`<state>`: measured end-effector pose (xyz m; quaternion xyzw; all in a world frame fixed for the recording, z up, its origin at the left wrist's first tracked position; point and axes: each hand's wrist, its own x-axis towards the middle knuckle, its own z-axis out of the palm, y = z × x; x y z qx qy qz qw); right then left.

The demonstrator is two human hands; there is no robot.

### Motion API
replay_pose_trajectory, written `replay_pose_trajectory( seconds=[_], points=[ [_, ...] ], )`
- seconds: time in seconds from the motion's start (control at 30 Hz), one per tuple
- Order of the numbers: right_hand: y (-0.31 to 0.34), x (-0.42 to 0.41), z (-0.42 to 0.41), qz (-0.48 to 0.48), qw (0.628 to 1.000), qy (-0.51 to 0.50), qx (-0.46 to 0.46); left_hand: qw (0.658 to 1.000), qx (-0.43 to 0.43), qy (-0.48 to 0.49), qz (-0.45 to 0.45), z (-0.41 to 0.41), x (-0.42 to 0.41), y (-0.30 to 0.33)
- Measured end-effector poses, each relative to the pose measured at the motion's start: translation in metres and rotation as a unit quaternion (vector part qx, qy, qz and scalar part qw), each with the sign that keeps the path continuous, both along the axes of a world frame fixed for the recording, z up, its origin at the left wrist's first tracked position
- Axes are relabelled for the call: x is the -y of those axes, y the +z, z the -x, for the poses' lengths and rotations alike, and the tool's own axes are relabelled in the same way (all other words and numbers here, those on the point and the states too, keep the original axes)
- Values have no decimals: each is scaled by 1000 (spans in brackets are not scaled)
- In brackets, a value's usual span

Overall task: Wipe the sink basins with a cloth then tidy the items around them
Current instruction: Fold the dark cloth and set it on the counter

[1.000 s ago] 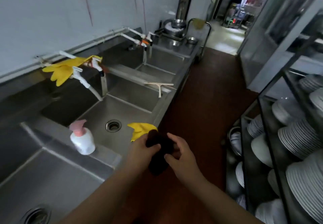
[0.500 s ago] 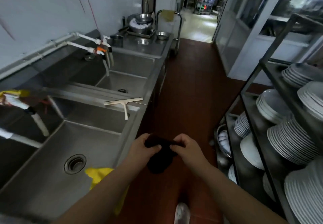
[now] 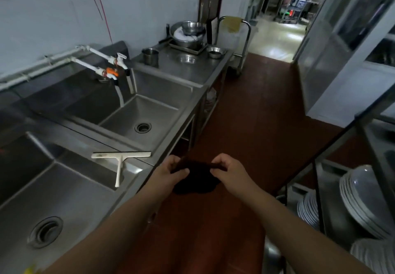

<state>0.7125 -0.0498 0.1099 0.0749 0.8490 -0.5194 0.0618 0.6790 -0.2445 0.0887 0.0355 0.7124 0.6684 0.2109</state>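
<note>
A dark cloth (image 3: 195, 179) hangs between my two hands over the red floor, just right of the sink counter's front edge. My left hand (image 3: 171, 170) pinches its left top corner and my right hand (image 3: 229, 171) pinches the right one. A steel basin (image 3: 154, 108) with a round drain lies ahead on the left. A nearer basin (image 3: 70, 194) sits at the lower left. A white squeegee (image 3: 120, 159) rests on the divider between them, its handle hanging into the near basin.
White taps (image 3: 112, 66) with an orange valve reach over the far basin. Steel bowls and a pot (image 3: 150, 56) stand on the counter beyond. A rack of stacked white plates (image 3: 361, 199) lines the right side. A trolley with a yellow cloth (image 3: 232, 24) stands at the aisle's end.
I have walked along the counter; the soap bottle and yellow gloves have left the view. The far basin is nearer. My hands have spread the cloth wider.
</note>
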Motion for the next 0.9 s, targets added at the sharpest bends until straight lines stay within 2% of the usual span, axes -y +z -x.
replay_pose_trajectory(
  seconds=[0.13,0.27,0.4,0.53,0.63,0.8,0.9],
  points=[
    [-3,-17,57,7,999,53,0,999,-49,13,5,51,-33,1],
    [-11,-24,118,39,996,79,-5,999,-46,0,-10,110,-56,-4],
    [-11,-39,201,-12,996,80,-27,999,-25,-15,-17,195,-70,-12],
    [-10,-59,289,-97,991,78,-54,997,11,-75,30,279,-81,-14],
    [-4,-73,343,-104,990,57,-72,993,16,-108,45,329,-91,-16],
    [2,-92,412,-96,989,56,-93,997,69,-35,-20,399,-99,-21],
    [-4,-103,454,-42,994,33,-90,990,105,46,-83,440,-102,-27]
  ],
)
